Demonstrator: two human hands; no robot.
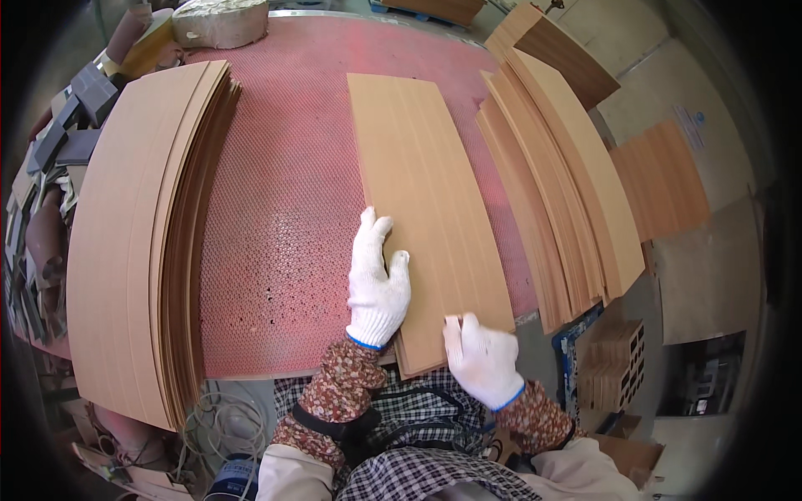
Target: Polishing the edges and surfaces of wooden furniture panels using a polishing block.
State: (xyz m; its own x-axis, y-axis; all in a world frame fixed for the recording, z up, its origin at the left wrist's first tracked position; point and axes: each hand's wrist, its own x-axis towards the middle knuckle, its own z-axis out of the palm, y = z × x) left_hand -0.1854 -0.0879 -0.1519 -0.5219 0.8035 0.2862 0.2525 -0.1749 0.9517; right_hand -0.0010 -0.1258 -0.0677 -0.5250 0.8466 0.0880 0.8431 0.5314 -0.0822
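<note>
A long, flat tan cardboard sheet (pixel 426 200) lies lengthwise before me, with at least one more layer showing under its near left corner. My left hand (pixel 376 280), in a white knitted glove, rests at the sheet's left edge. Its fingers are stretched out, and the thumb stands apart over the sheet's top. Over the near right part of the sheet is my right hand (pixel 484 359), gloved alike, its fingers curled and pressed together. Whatever those fingers hold, if anything, cannot be made out.
The sheets lie on a red perforated mat (pixel 267 275). A tall stack of cardboard sheets (pixel 125 242) stands left, another stack (pixel 568 184) right. Grey blocks (pixel 93 93) crowd the far left. Hoses (pixel 225 422) hang below the table's front edge; slotted cardboard pieces (pixel 610 363) sit lower right.
</note>
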